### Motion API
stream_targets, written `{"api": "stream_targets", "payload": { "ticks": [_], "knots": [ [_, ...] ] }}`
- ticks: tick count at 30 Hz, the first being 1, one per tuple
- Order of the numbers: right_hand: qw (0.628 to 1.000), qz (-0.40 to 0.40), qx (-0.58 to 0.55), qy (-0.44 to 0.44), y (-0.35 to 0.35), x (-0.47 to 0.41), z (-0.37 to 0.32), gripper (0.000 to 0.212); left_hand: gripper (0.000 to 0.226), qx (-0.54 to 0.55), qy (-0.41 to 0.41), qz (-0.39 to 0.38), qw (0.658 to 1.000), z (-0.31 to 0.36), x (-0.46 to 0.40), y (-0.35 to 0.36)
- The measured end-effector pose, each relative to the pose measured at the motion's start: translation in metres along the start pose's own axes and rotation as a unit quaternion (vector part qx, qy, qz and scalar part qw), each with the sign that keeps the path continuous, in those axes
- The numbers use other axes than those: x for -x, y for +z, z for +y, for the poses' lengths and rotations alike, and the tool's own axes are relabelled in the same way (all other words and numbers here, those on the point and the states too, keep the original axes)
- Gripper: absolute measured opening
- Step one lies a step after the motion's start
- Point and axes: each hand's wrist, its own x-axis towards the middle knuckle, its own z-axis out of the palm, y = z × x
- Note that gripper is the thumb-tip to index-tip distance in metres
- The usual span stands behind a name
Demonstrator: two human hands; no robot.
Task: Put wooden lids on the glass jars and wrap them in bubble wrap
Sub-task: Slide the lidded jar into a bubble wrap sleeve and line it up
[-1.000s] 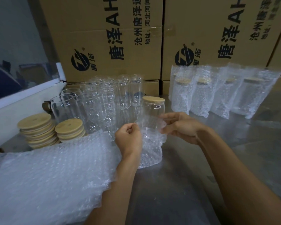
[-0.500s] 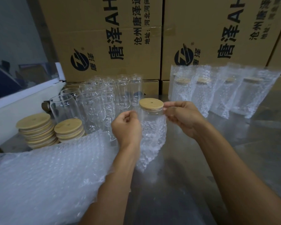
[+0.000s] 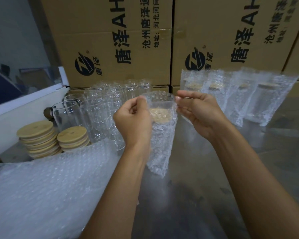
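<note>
**Two hands pinch one bubble-wrap bag with a lidded jar inside**

Two cardboard boxes (image 3: 114, 40) stand stacked as a wall at the back, and everything else sits in front of them on the grey table (image 3: 188, 195). Nearest you, well forward of the boxes and to the left, lies a big heap of bubble wrap (image 3: 47, 192). Just before the boxes on the right, a row of wrapped jars (image 3: 238, 97) stands upright; on the left, a cluster of bare glass jars (image 3: 107, 107), with two stacks of wooden lids (image 3: 50, 137) further left of them.

Midway between the boxes and you, your hands hold the bubble-wrap bag (image 3: 160, 135) by its open top edge. Your left hand (image 3: 133, 121) is closed, pinching the left corner; your right hand (image 3: 197, 114) pinches the right corner between thumb and fingertips. The bag hangs below and between both grips.

Inside it, the jar (image 3: 160, 145) shows only as a blurred clear shape, its pale wooden lid (image 3: 160, 114) visible through the bubbles, just under your knuckles. Its long axis runs vertical, lid end up, and the bag's bottom reaches down to the table.
</note>
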Motion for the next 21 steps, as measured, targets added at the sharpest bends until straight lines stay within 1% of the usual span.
{"api": "stream_targets", "payload": {
  "ticks": [2, 4, 5, 7, 8, 9, 10, 11, 13, 15, 16, 19, 20, 21],
  "knots": [
    [1.0, -0.003, -0.006, 0.005, 0.0, 0.0, 0.0, 0.018, 0.028, -0.007, 0.015, 0.004, 1.0, -0.002, 0.002, 0.0],
    [1.0, 0.002, -0.012, 0.013, -0.001, -0.001, 0.0, 0.019, 0.028, 0.005, 0.033, 0.014, 0.999, -0.007, 0.007, 0.001],
    [1.0, 0.006, -0.019, 0.015, -0.001, -0.001, -0.001, 0.019, 0.033, -0.004, 0.047, 0.017, 0.999, -0.011, 0.012, 0.001],
    [0.999, 0.013, -0.031, 0.015, -0.001, -0.002, -0.001, 0.019, 0.065, -0.078, 0.096, 0.01, 0.992, -0.022, 0.022, -0.002],
    [0.999, 0.016, -0.034, 0.015, -0.001, -0.002, -0.001, 0.019, 0.079, -0.125, 0.131, 0.008, 0.983, -0.028, 0.027, -0.004],
    [0.999, 0.019, -0.034, 0.016, -0.001, -0.002, -0.001, 0.019, 0.09, -0.166, 0.159, 0.007, 0.973, -0.033, 0.031, -0.005],
    [0.999, 0.022, -0.032, 0.017, -0.002, -0.002, -0.001, 0.019, 0.101, -0.199, 0.169, 0.007, 0.965, -0.039, 0.033, -0.006],
    [0.999, 0.022, -0.032, 0.017, -0.002, -0.002, -0.002, 0.02, 0.109, -0.222, 0.157, 0.002, 0.962, -0.045, 0.034, -0.007],
    [0.999, 0.013, -0.035, 0.017, -0.002, -0.001, -0.002, 0.02, 0.117, -0.24, 0.093, -0.025, 0.966, -0.053, 0.031, -0.009],
    [0.999, -0.01, -0.04, 0.014, -0.002, -0.001, -0.002, 0.018, 0.111, -0.226, 0.03, -0.043, 0.973, -0.056, 0.027, -0.01],
    [0.999, -0.024, -0.045, 0.01, -0.002, -0.002, -0.001, 0.016, 0.104, -0.21, 0.016, -0.045, 0.976, -0.057, 0.024, -0.011],
    [0.998, -0.047, -0.04, -0.006, -0.006, -0.004, 0.004, 0.007, 0.075, -0.152, 0.03, -0.03, 0.988, -0.055, 0.014, -0.012],
    [0.999, -0.047, -0.013, -0.011, -0.009, -0.006, 0.008, 0.009, 0.071, -0.134, 0.025, -0.027, 0.99, -0.052, 0.012, -0.012],
    [0.999, -0.046, 0.025, -0.012, -0.013, -0.007, 0.012, 0.017, 0.068, -0.111, 0.017, -0.025, 0.993, -0.05, 0.01, -0.012]
  ]
}}
